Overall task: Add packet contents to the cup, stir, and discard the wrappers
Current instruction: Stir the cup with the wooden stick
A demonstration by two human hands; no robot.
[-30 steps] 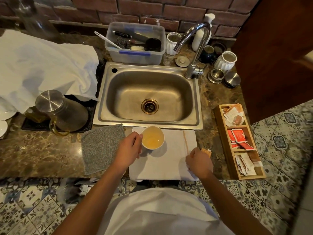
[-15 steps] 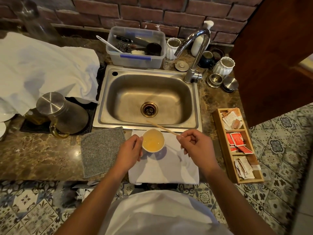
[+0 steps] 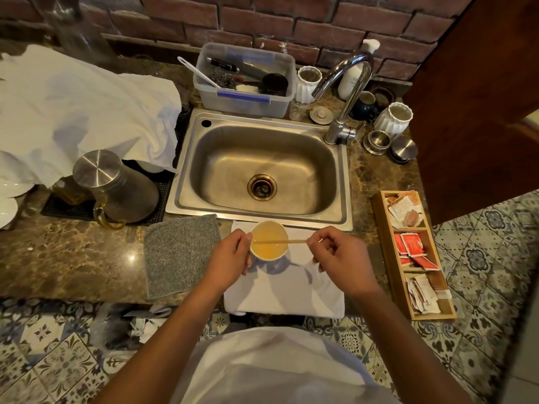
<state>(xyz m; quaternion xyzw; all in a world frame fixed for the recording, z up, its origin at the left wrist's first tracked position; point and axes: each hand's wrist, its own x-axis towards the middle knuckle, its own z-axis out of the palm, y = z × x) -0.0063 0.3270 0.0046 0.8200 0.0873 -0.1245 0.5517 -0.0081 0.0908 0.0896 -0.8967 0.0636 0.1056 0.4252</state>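
Head view shows your left hand (image 3: 230,259) gripping the cup (image 3: 269,241) on the worktop's white cloth (image 3: 291,293), steadying it, while your right hand (image 3: 338,258) pinches the stir stick (image 3: 291,241) across its liquid.

My brown marbled stone counter (image 3: 73,258) holds a steel sink (image 3: 262,170) at twelve o'clock, with a folded white cloth (image 3: 285,290) before me. A grey woven mat (image 3: 179,252) lies at nine o'clock, a three-compartment wooden packet box (image 3: 388,258) at three, and a clear plastic tub (image 3: 245,83) beyond the sink.
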